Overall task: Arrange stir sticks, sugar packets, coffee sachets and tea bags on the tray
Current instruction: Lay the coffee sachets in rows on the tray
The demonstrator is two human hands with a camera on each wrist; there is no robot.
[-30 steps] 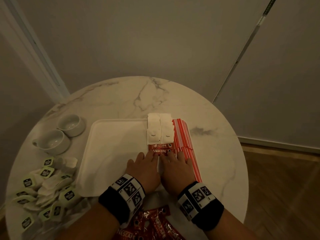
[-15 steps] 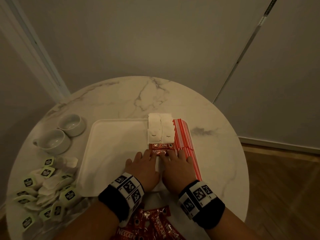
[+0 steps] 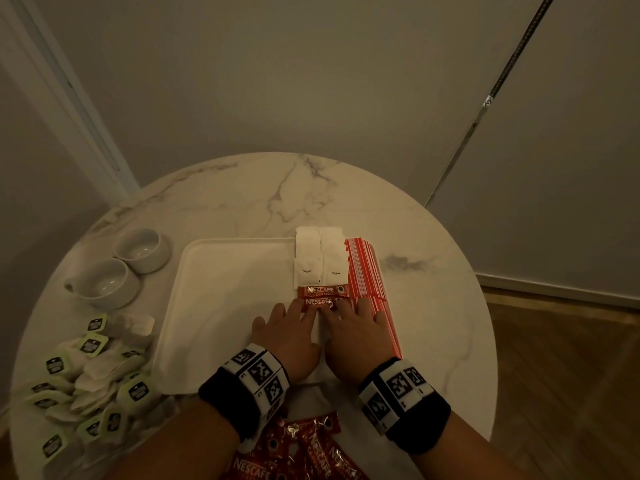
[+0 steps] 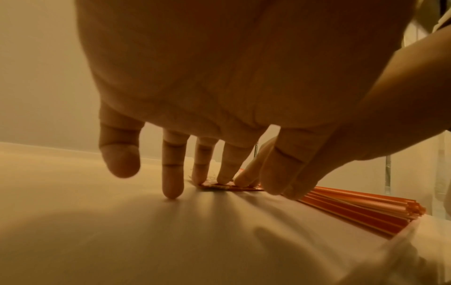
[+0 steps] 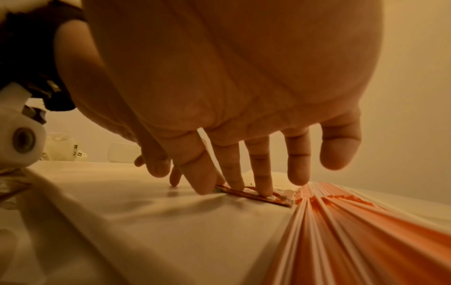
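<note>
A white tray [image 3: 221, 306] lies on the round marble table [image 3: 433, 306]. Along its right side lie red-and-white stir sticks [image 3: 367, 271], with white sugar packets [image 3: 320, 258] beside them. Two red coffee sachets lie below the sugar, an upper one [image 3: 323, 290] and a lower one [image 3: 318, 302]. My left hand [image 3: 289, 336] and right hand [image 3: 353, 332] lie flat side by side on the tray, straight fingers pressing the lower sachet [image 5: 253, 195]. The left wrist view shows my fingertips [image 4: 224, 178] on that sachet [image 4: 219, 186], next to the stir sticks [image 4: 354, 210].
A heap of tea bags with green tags [image 3: 86, 375] lies at the table's left front. Two white cups [image 3: 104, 285] stand at the left. More red coffee sachets [image 3: 298, 455] lie at the near edge between my arms. Walls stand close behind the table.
Both hands have slid slightly forward on the tray, pushing the lower coffee sachet up toward the one above it.
</note>
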